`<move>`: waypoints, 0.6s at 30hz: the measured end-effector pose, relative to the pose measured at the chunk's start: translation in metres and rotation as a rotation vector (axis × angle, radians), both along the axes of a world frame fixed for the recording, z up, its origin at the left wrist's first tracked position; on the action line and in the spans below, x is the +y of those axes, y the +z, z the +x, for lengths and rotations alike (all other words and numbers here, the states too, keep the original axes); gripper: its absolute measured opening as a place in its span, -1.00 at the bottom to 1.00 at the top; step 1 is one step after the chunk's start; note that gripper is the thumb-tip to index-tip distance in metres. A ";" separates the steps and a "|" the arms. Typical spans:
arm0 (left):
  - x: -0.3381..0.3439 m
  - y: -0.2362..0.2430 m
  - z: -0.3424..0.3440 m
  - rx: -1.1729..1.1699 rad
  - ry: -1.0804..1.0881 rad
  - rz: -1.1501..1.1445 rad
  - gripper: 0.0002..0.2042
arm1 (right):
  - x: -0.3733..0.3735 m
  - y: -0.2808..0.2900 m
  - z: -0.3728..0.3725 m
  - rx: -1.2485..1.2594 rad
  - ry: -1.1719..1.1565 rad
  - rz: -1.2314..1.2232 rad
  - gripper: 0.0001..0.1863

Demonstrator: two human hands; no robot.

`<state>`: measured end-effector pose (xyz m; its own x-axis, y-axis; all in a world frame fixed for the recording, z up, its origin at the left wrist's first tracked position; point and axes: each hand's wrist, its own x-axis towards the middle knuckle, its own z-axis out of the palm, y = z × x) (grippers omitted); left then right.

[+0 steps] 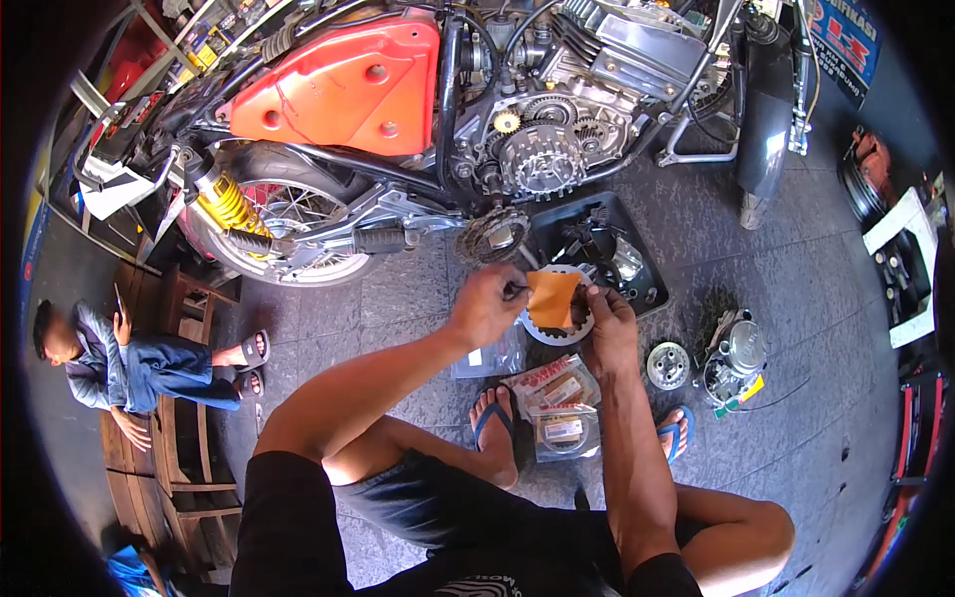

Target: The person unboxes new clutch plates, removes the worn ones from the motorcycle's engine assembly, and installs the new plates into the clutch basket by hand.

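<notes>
1 flat ring (553, 338) appears against the near edge of the black tray (639, 245), and the step looks like checking or rubbing it with the orange sheet (552, 299); the next move seems to call for a steady rim. The right hand (611, 326) pinches the ring's right side, while the left hand (487, 306) curls at the sheet's left edge, its exact grip impossible to tell. Pale and toothed inside, the ring is partly hidden behind the sheet.

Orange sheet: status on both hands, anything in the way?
Left hand pinching orange sheet. Right hand gripping toothed metal ring. Sheet overlaps ring; dark parts tray just beyond, apparently not blocking.
</notes>
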<state>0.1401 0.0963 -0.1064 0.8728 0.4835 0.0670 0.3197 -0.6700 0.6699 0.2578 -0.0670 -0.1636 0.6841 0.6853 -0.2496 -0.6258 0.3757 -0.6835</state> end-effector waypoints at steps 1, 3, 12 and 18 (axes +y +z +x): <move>-0.004 -0.001 -0.002 -0.103 -0.043 0.145 -0.76 | 0.001 0.005 -0.001 0.037 0.026 0.032 -0.75; -0.009 -0.003 -0.003 -0.165 -0.092 0.177 -0.73 | 0.004 0.014 -0.005 0.085 0.045 0.107 -0.75; 0.011 -0.006 0.000 0.118 0.145 -0.416 -0.59 | 0.000 0.028 -0.005 0.014 -0.009 0.099 -0.76; 0.093 -0.057 -0.047 0.558 0.058 0.007 -0.46 | -0.008 0.035 0.011 0.034 -0.080 0.141 -0.78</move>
